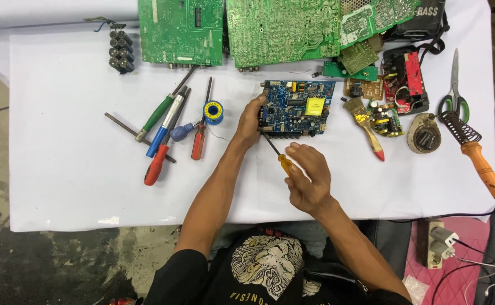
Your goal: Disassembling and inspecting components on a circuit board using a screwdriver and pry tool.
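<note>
A blue circuit board (298, 108) with a yellow part lies on the white table cloth (67, 169). My left hand (250, 122) grips the board's left edge. My right hand (308, 178) holds a screwdriver (276, 153) with an amber handle; its dark shaft slants up-left, and the tip reaches the board's lower left corner, just by my left fingers.
Left of the board lie several screwdrivers (163, 135) and a solder spool (213, 112). Green circuit boards (281, 31) line the far edge, with a capacitor pack (121, 51) at far left. To the right: a brush (366, 125), small boards (404, 79), scissors (454, 90), a soldering iron (480, 161).
</note>
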